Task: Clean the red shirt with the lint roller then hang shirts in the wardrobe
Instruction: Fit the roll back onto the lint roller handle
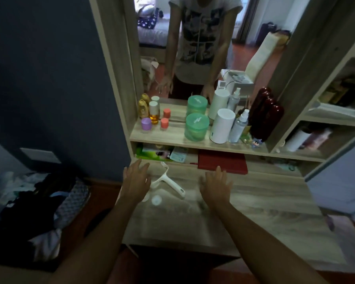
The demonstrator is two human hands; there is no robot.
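Left hand (pixel 136 182) and right hand (pixel 215 186) hover palms-down, fingers spread, over desk (pixel 264 201).

desk (pixel 264 201): matt pale woodgrain | lint roller (pixel 173 184): smooth white plastic | mirror (pixel 193 48): glossy glass

Dim room, daylight in mirror (pixel 193 37), motion blur throughout, wide-angle bending at edges

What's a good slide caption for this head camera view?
Both open hands, left hand and right hand, hover above the white lint roller on the dressing table.
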